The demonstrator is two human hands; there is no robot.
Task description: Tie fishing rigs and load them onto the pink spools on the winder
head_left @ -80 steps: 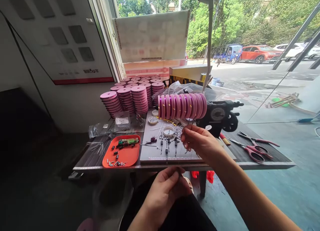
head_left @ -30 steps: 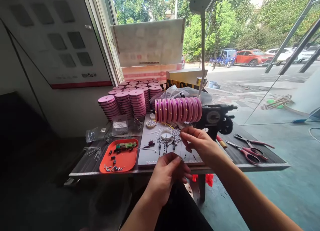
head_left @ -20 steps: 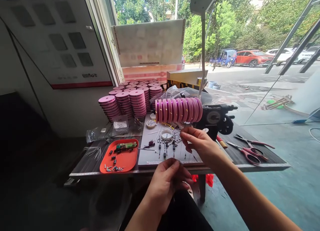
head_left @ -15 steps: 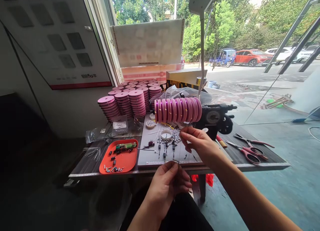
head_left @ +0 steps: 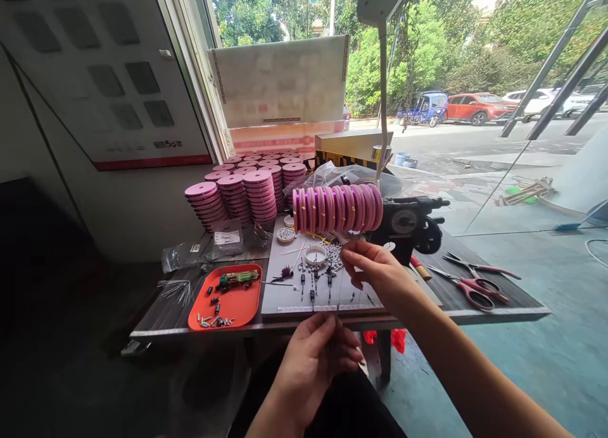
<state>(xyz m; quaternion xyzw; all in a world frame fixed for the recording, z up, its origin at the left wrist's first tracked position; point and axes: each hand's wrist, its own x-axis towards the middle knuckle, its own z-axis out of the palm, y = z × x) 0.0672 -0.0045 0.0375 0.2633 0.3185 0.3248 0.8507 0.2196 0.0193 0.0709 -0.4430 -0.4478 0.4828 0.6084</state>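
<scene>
My left hand (head_left: 319, 356) is below the front edge of the table, its thumb and forefinger pinched on a thin line (head_left: 338, 304) that is barely visible. Higher up and to the right, my right hand (head_left: 373, 266) pinches with thumb and forefinger just under a row of pink spools (head_left: 338, 209) on a black winding device (head_left: 409, 221). What sits between its fingertips is too fine to make out. Behind the hands, a pale board (head_left: 285, 302) carries small black swivel-like pieces (head_left: 312, 295), white beads (head_left: 334, 254) and a round white dish (head_left: 315, 256).
An orange tray (head_left: 196, 311) with small metal and black parts lies left. Stacked pink spools (head_left: 260, 194) stand behind it, near plastic bags (head_left: 227, 238). Red-handled scissors (head_left: 477, 295) and another cutting tool (head_left: 498, 273) lie right. A lamp post (head_left: 384, 96) rises behind the device.
My left hand has moved slightly down, away from the board, still pinching. My right hand has stayed nearly in place under the spools.
</scene>
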